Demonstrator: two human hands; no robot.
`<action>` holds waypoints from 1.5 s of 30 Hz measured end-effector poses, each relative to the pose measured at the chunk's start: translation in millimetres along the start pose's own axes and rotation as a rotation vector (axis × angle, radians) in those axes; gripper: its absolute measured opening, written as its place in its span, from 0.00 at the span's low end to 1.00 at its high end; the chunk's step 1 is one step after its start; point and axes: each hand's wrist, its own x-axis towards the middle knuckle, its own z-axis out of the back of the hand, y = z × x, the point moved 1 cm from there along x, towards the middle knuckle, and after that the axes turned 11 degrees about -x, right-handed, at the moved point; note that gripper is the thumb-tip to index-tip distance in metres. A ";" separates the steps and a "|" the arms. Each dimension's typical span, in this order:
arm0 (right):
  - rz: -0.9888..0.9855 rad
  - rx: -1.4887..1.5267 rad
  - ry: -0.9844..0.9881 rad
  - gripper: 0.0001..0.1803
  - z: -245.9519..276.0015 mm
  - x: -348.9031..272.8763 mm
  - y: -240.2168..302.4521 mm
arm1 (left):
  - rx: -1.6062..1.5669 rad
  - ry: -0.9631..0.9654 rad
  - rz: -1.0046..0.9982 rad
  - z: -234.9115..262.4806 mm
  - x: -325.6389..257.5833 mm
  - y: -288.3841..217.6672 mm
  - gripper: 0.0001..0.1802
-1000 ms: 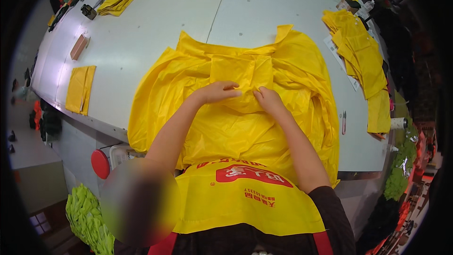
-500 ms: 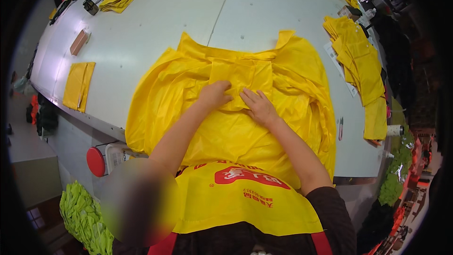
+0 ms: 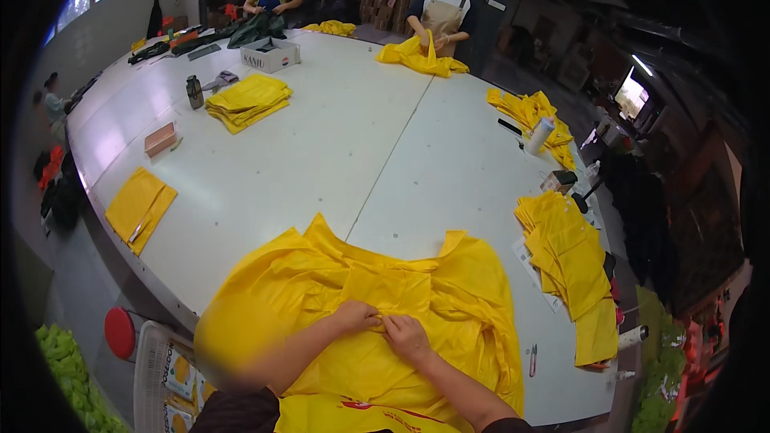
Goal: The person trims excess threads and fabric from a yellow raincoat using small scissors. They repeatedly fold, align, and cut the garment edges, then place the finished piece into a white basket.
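Observation:
A large, crumpled yellow garment (image 3: 365, 265) of thin, smooth fabric lies spread on the table in front of me. A squarish panel, like a pocket, shows on its upper middle. My left hand (image 3: 357, 317) is closed, pinching the fabric just below that panel. Close beside it, my right hand (image 3: 407, 337) grips the same fabric with bent fingers. The two hands' fingertips almost meet, and the edge between them is partly hidden.
Folded yellow pieces (image 3: 143, 207) lie at the table's left edge, near an open box (image 3: 160, 139). More yellow pieces (image 3: 565, 252) and red-handled thread snips (image 3: 532, 359) lie on the right. A co-worker (image 3: 441, 12) handles yellow fabric across the table. A crate (image 3: 148, 377) stands lower left.
The view has tilted up, showing the table's far side and co-workers. My hands have come closer together, and my right fingers, earlier spread on the fabric, have bent to grip it.

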 end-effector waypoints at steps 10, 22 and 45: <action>-0.123 0.237 -0.008 0.11 -3.5 4.7 -14.0 | 0.559 -0.335 -0.468 -12.6 -16.7 -23.9 0.12; -0.174 0.312 0.217 0.08 -12.4 15.8 -33.3 | 0.260 -0.301 -0.245 -11.8 12.2 5.1 0.11; -0.306 0.538 0.395 0.07 -33.8 31.5 -72.7 | 0.119 -0.347 -0.526 3.5 32.3 2.5 0.11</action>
